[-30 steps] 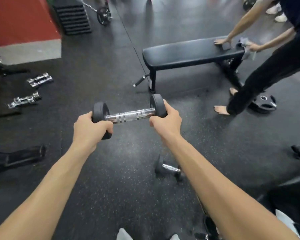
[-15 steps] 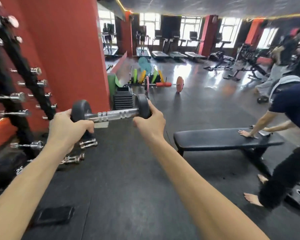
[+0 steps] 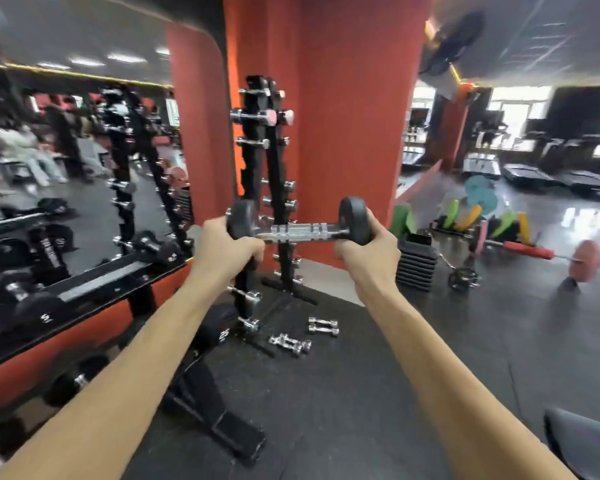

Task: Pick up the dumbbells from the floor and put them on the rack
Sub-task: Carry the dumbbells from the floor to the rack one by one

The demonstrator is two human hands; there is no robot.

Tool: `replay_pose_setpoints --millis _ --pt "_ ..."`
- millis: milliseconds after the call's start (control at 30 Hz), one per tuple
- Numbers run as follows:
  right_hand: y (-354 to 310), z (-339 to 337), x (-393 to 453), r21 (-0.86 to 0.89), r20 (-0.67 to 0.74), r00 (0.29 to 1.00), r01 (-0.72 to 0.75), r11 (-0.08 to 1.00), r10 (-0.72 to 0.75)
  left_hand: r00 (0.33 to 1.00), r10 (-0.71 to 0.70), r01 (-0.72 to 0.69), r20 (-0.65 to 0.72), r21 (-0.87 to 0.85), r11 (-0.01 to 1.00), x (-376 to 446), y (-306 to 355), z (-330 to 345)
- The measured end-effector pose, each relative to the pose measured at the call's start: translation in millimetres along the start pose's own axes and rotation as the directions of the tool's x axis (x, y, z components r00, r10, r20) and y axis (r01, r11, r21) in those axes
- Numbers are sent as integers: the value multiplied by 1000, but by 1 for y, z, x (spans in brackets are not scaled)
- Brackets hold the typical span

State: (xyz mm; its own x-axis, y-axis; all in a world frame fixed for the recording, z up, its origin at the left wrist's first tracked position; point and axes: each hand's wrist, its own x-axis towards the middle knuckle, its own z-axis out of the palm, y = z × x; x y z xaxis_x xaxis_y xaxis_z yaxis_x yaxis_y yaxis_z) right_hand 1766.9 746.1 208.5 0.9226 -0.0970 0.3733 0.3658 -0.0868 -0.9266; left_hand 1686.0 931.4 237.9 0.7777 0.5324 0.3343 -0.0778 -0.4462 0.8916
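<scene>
I hold a black-headed dumbbell (image 3: 302, 231) with a chrome knurled bar level at chest height. My left hand (image 3: 227, 252) grips its left head and my right hand (image 3: 368, 258) grips its right head. Straight behind it stands a tall black vertical dumbbell rack (image 3: 257, 161) against a red pillar, with several small dumbbells on its pegs. Two pairs of small chrome dumbbells (image 3: 290, 344) (image 3: 323, 325) lie on the floor by the rack's foot.
A low rack of big black dumbbells (image 3: 25, 299) and a mirror run along the left. A black bench base (image 3: 215, 410) lies on the floor in front of me. A stack of black steps (image 3: 414, 265) and a barbell with coloured plates (image 3: 527, 251) are to the right.
My view has swung left and up from the floor and bench to the vertical rack. The dumbbell stays gripped in both hands and now hangs in front of the rack.
</scene>
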Motion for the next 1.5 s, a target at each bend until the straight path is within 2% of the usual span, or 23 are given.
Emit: replay_pose_setpoints --millis 200,333,567,733,967,1133,1267,1500 --pt "5 155 12 113 210 978 -10 994 -14 968 -123 138 -219 57 989 61 -65 -98" --pt "2 267 2 160 307 951 -6 987 -44 934 -117 171 -338 133 976 101 -102 -175" --pt "-17 435 1 274 385 920 -40 961 -71 899 -79 169 -430 175 970 184 -147 -288" --pt "-9 527 14 264 410 910 -48 963 -67 869 -119 224 -481 167 960 249 -198 -335" --pt "49 650 52 214 455 890 -118 970 8 861 -251 325 -441 99 940 363 -306 -363" --pt "89 725 80 68 488 865 -172 983 118 842 -385 436 -378 57 898 445 -379 -373" --pt "127 777 91 -145 447 853 -229 963 270 856 -429 480 -290 132 867 499 -428 -381" --pt "176 863 86 -363 336 830 -323 874 446 864 -496 496 -88 312 810 598 -524 -404"
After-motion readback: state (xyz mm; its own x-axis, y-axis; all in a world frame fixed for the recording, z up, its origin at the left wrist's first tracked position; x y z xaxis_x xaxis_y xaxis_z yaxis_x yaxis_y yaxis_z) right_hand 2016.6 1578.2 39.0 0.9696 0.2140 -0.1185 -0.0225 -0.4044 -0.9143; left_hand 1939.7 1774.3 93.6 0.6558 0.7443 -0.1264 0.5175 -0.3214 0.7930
